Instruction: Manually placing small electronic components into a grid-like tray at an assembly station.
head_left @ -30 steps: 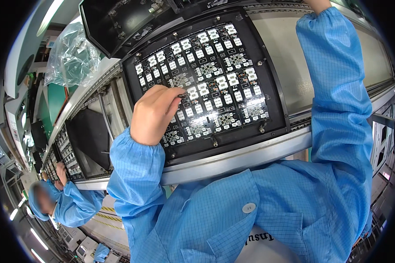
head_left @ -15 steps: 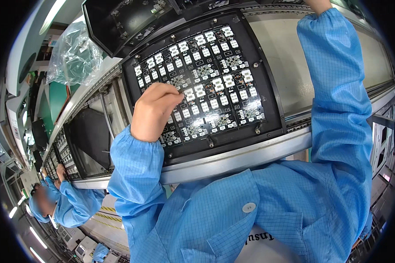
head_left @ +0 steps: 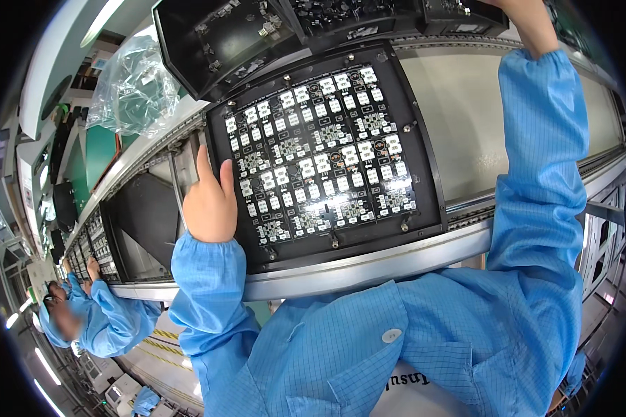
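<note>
A panel of circuit boards (head_left: 320,149) with rows of white square parts sits in a black carrier frame (head_left: 435,201) before me. My left hand (head_left: 212,205) is at the left edge of this frame, thumb and a finger stretched apart, holding nothing that I can see. At the upper right, my right hand (head_left: 532,21) reaches past the bins; its fingers run out of the picture. Black bins with small loose parts stand behind the frame, a large bin (head_left: 177,52) on the left and another bin (head_left: 341,38) beside it.
The carrier rests on a conveyor with a metal front rail (head_left: 368,254). A clear plastic bag (head_left: 135,90) lies at the far left. Farther down the line on the left, a co-worker in blue (head_left: 122,320) handles another board panel.
My left hand has moved left off the board panel, its fingers going from pinched to spread. My right hand shows more at the upper right. The view has shifted slightly.
</note>
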`<move>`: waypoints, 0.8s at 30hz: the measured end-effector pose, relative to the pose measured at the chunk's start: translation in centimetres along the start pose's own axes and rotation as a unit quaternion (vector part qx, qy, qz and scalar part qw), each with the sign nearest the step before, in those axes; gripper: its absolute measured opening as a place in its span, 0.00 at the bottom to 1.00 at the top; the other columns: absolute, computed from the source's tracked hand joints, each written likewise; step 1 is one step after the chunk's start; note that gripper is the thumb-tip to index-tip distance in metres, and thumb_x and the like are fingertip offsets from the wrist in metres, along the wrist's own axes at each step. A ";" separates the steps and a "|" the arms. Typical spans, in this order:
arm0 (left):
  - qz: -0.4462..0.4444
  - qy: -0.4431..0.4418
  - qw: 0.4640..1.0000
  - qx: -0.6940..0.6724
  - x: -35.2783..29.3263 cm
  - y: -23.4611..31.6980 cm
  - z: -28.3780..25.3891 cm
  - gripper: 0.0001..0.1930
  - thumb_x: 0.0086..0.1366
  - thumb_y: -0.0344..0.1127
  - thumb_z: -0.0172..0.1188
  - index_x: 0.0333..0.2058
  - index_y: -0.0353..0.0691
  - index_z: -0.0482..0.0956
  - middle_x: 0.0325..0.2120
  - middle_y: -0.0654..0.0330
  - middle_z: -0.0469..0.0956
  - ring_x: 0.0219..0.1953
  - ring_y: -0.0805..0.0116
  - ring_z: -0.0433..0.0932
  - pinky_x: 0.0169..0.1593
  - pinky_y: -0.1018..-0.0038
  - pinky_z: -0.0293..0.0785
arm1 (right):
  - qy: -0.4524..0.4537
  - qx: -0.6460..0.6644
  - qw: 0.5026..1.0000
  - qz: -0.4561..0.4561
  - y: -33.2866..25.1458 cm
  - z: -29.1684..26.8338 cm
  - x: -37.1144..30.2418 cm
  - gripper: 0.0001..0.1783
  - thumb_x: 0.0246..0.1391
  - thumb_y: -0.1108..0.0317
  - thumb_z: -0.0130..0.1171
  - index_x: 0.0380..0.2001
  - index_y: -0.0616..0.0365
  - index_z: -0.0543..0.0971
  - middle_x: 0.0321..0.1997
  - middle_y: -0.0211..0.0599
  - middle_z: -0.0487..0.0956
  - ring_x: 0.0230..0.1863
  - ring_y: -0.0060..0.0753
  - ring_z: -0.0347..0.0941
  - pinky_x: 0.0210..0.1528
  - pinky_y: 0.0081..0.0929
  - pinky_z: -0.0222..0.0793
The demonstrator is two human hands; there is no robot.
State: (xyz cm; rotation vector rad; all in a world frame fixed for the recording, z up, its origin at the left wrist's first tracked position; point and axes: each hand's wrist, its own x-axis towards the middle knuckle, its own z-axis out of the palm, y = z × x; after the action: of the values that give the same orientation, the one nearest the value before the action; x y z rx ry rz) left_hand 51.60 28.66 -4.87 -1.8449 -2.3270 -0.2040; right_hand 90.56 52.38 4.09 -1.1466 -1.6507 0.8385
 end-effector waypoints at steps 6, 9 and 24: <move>0.070 -0.086 0.989 -0.103 1.1 2.8 -0.8 0.24 0.65 0.43 0.52 0.56 0.39 0.63 0.15 0.46 0.75 0.18 0.47 0.75 0.22 0.57 0.70 | -0.050 -0.033 0.997 -0.039 -2.9 1.3 -3.2 0.07 0.50 0.81 0.53 0.33 0.72 0.78 0.31 0.45 0.81 0.35 0.31 0.80 0.41 0.21 0.77; 0.182 -0.070 0.973 -0.128 1.4 4.5 -1.0 0.26 0.62 0.41 0.55 0.57 0.39 0.63 0.14 0.47 0.74 0.17 0.48 0.75 0.22 0.58 0.71 | -0.183 0.003 0.976 -0.122 -0.3 3.2 -3.7 0.07 0.56 0.77 0.53 0.37 0.64 0.77 0.36 0.32 0.78 0.40 0.23 0.75 0.43 0.19 0.71; 0.318 -0.055 0.946 0.012 18.7 17.2 -0.9 0.09 0.56 0.30 0.52 0.28 0.36 0.81 0.29 0.48 0.80 0.34 0.54 0.81 0.38 0.64 0.78 | -0.260 -0.219 0.934 -0.109 4.8 8.9 -6.9 0.09 0.45 0.82 0.58 0.31 0.60 0.72 0.26 0.35 0.73 0.27 0.31 0.69 0.32 0.25 0.68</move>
State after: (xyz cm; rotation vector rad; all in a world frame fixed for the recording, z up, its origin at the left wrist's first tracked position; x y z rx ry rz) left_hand 64.22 50.19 0.03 -2.5220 -1.6484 0.0129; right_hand 84.57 47.20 -5.28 -1.0525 -2.4515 0.6787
